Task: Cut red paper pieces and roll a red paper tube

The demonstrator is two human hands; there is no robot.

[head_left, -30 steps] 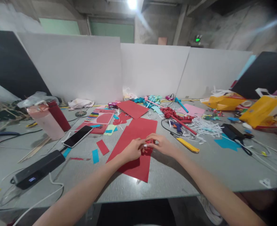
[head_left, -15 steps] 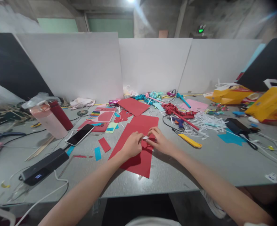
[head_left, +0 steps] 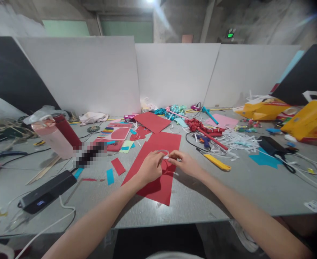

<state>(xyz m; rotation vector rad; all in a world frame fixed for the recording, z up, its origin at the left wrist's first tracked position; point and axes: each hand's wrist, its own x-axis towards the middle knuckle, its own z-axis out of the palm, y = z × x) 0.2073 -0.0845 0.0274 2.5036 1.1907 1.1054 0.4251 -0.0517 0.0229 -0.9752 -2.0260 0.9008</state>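
Over a large red sheet of paper [head_left: 158, 190], my left hand [head_left: 152, 166] and my right hand [head_left: 184, 162] meet at the fingertips. Between them is a small white strip [head_left: 162, 152], curved in a loop at its upper part. The fingers of my left hand pinch its left side, and the thumb and forefinger of my right hand pinch its right end. A second red sheet [head_left: 153, 122] lies behind, overlapping the first.
A yellow cutter [head_left: 217, 162] lies right of my right hand, near shredded white paper [head_left: 239, 142] and a red rod [head_left: 211, 137]. At left are a power bank [head_left: 49, 192], a pink bottle [head_left: 53, 140] and small red [head_left: 118, 166] and blue pieces [head_left: 110, 176].
The white strip now shows a loop above my fingertips. My right fingers have drawn slightly closer to my left hand. The view has shifted slightly.
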